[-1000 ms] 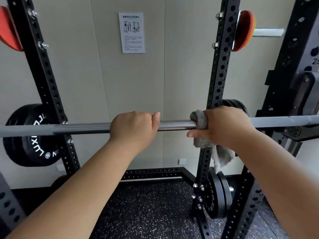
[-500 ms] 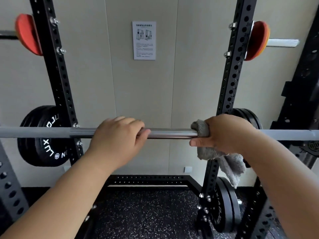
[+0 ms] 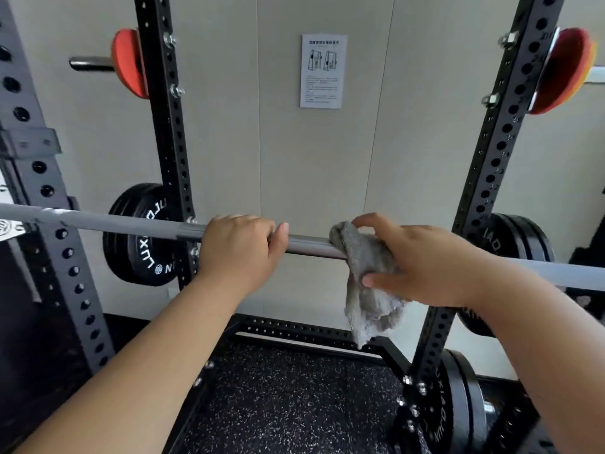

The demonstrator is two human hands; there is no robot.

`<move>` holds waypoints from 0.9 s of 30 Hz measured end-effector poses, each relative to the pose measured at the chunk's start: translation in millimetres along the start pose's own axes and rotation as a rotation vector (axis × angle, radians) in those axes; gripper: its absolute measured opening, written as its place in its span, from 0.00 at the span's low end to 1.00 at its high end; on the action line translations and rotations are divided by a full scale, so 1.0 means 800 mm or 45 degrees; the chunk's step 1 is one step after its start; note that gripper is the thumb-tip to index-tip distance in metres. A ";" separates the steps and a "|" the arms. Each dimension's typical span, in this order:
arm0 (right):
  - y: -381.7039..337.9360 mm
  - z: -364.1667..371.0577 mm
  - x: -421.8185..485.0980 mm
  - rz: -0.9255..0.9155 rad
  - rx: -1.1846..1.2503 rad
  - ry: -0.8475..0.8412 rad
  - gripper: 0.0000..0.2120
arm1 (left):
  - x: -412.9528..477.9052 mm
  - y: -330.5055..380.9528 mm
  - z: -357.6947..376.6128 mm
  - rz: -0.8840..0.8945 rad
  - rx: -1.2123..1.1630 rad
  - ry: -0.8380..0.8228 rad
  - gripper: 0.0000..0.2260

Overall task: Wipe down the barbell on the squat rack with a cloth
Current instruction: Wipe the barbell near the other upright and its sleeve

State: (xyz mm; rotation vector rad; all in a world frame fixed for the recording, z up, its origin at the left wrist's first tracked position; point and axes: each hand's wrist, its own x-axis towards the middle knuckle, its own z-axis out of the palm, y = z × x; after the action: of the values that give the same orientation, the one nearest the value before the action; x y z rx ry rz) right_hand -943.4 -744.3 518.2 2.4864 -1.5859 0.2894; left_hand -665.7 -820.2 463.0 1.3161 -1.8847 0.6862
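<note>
**A:** Where was the barbell (image 3: pixel 307 249)?

**B:** It lay across the squat rack (image 3: pixel 170 132), passing under both hands. A short bare stretch of shiny steel showed between them.

**A:** And the left hand (image 3: pixel 239 253)?

**B:** It was clamped on the bar. The fingers curled over the top and the thumb lay along the steel, pointing toward the other hand.

**A:** What about the right hand (image 3: pixel 422 260)?

**B:** That one gripped the grey cloth (image 3: pixel 366 273). The fingers curled over the top of the bunched fabric and the thumb pinched it from below. The cloth sat against the bar at the hand's inner side, so it lay between the hand and the steel. A loose tail hung down below the thumb.

**A:** Did the two hands touch?

**B:** No, they were apart, with the bare steel between them.

**A:** What else was around them?

**B:** Black weight plates (image 3: pixel 140 237) hung just left of the left hand, behind the bar. An orange plate (image 3: pixel 129 68) sat high above that hand on the same upright. A paper notice (image 3: pixel 323 71) was fixed to the wall, above the gap between the hands. Its print was too small to read. The speckled black floor (image 3: pixel 294 404) lay below both forearms.
</note>
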 end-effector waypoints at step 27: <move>-0.230 0.075 0.184 0.078 -0.442 0.276 0.22 | -0.042 -0.246 -0.029 -0.152 0.053 0.063 0.20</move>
State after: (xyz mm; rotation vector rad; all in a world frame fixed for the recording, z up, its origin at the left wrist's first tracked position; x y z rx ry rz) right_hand -711.5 -811.3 490.1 2.0744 -1.4823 0.2560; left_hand -467.2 -849.9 453.4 1.4132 -1.7459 0.6932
